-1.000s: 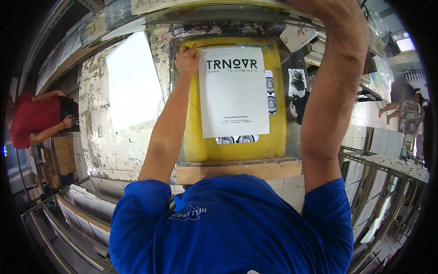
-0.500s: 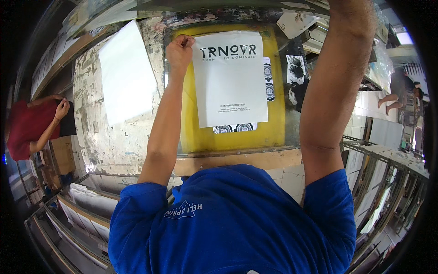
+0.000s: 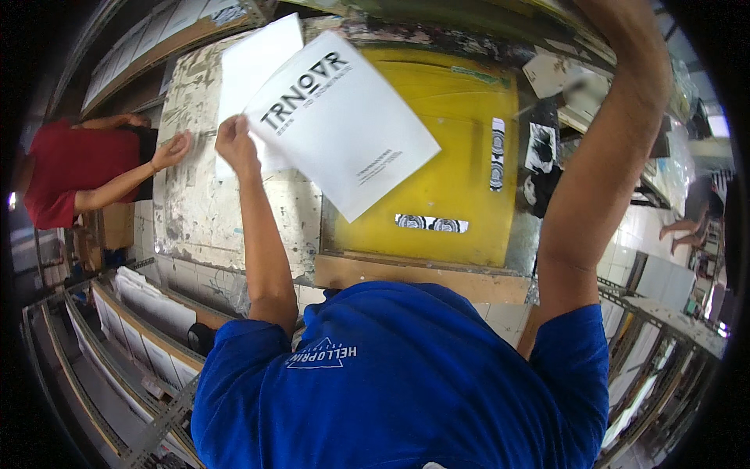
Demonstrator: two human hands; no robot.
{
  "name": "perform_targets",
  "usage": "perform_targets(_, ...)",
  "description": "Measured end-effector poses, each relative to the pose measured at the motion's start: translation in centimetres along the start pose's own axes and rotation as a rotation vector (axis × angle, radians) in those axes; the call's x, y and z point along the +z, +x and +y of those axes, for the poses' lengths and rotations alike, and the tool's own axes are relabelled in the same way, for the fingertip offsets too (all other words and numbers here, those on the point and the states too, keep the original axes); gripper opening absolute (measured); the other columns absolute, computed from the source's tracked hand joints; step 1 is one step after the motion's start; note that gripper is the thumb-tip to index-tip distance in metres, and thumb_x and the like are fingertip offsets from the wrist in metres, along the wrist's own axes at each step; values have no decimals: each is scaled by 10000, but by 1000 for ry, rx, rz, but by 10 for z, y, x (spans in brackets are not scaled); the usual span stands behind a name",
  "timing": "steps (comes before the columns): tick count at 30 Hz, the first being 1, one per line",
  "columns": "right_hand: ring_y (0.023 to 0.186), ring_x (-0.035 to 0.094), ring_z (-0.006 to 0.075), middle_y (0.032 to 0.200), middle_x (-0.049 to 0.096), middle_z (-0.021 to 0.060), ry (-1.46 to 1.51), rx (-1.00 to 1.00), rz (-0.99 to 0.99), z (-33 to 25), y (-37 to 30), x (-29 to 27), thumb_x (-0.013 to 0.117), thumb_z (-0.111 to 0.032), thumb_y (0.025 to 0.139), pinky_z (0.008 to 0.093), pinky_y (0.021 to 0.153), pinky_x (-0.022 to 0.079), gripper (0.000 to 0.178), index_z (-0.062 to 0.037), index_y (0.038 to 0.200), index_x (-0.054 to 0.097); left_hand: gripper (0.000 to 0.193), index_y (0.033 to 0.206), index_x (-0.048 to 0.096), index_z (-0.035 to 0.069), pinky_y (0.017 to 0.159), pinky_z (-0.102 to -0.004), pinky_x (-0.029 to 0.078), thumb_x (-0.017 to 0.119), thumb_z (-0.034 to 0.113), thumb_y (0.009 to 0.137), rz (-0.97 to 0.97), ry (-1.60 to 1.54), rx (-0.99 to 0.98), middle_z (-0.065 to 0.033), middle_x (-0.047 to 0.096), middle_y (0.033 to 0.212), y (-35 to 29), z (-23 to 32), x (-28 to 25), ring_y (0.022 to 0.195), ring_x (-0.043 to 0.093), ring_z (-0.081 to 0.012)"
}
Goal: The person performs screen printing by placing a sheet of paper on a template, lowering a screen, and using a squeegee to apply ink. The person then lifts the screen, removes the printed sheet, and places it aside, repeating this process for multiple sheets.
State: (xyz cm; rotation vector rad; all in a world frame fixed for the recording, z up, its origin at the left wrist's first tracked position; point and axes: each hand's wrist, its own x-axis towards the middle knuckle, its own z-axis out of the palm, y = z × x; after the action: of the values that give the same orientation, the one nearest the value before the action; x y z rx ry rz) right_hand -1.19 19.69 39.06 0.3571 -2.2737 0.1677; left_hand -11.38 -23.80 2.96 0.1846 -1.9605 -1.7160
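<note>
My left hand [image 3: 237, 145] pinches the upper left corner of a white sheet [image 3: 351, 137] printed with black lettering. The sheet hangs tilted across the left part of a yellow board [image 3: 461, 172] and partly covers a plain white sheet [image 3: 269, 51] on the worn table [image 3: 191, 223]. Two white strips with black round designs lie on the board: an upright strip [image 3: 498, 154] along its right side and a flat strip [image 3: 431, 223] near its front edge. My right forearm [image 3: 609, 156] reaches up past the upper right, and its hand is out of the picture.
A person in a red shirt [image 3: 86, 168] stands at the left, one hand near the table's edge. Metal racks [image 3: 133, 336] holding sheets stand at lower left, and more shelving [image 3: 656, 320] at lower right. A black-marked white card [image 3: 541, 147] lies right of the board.
The printed sheet has lifted off the yellow board, turned and moved left with my left hand, baring both strips. The red-shirted person's hand has come closer to the table.
</note>
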Motion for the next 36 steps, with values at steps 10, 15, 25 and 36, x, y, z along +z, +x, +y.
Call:
perform_targets(10,731,659,181,916,771,148,319,248,-276,-34,15,-29,635,-180,803,309,729,528,447,46,1175,740,155,1042,676,-65,820,-350,524,686,54,943,537,333,-50,-142,708,1007,6,-40,-215,893,664,-242)
perform_targets(15,713,667,175,917,774,148,249,213,-207,-34,10,-21,635,-153,787,304,715,538,462,36,1197,735,372,1146,688,-39,971,-482,485,773,230,903,944,1215,281,-214,721,1097,0,-28,-184,1066,670,-383)
perform_targets(25,705,676,158,921,777,137,200,234,-186,-34,9,-14,635,-95,787,296,716,556,450,44,1205,726,302,1168,756,123,1062,-520,437,752,271,904,-373,882,471,-142,665,1351,-58,-20,61,1311,540,-409)
perform_targets(36,753,687,175,919,772,143,114,228,-194,-28,9,-13,637,-125,795,297,752,554,453,40,1207,724,237,1106,798,99,805,-321,566,785,212,898,-474,636,-17,-95,781,1116,-79,38,82,981,751,-232)
